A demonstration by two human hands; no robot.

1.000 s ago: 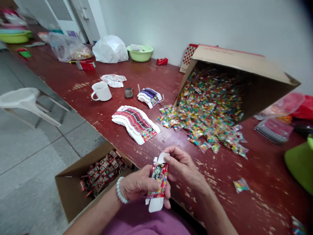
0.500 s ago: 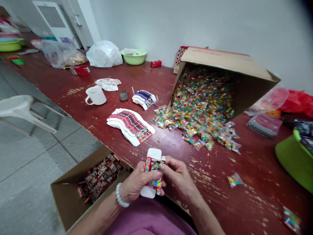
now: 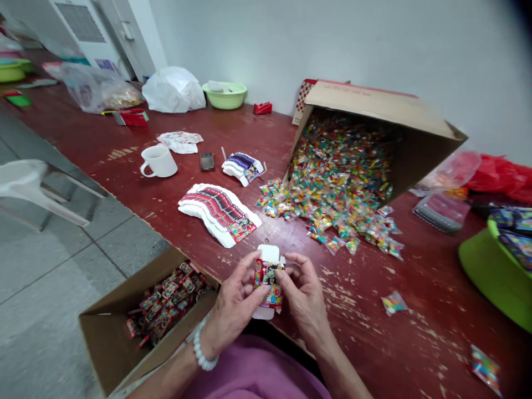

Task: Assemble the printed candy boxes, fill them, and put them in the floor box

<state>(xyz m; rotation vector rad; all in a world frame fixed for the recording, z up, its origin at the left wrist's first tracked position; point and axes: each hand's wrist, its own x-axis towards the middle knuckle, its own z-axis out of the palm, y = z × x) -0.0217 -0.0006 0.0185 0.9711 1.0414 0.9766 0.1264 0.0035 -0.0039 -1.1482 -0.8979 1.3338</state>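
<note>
Between my two hands is a small printed candy box (image 3: 272,280), red with bright pictures, its white end flaps standing out at top and bottom. My left hand (image 3: 241,293), with a beaded bracelet at the wrist, grips its left side, thumb across the front. My right hand (image 3: 303,288) holds the right edge, thumb on the printed face. Just beyond lies a fanned stack of flat red boxes (image 3: 220,213). A smaller purple stack (image 3: 244,168) lies behind it. Small candy packets (image 3: 332,205) spill from a tipped carton (image 3: 374,102).
An open carton (image 3: 102,327) of filled-looking red boxes (image 3: 168,302) stands below the table edge at left. A white mug (image 3: 159,161) sits on the worn red table (image 3: 137,194). Loose packets (image 3: 394,303) and a green basin (image 3: 488,271) are at right; a white stool (image 3: 33,177) is at left.
The candy box has become more upright and moved slightly up and right. My left fingers have shifted higher along its side, and my right fingers have spread a little. The view has shifted slightly.
</note>
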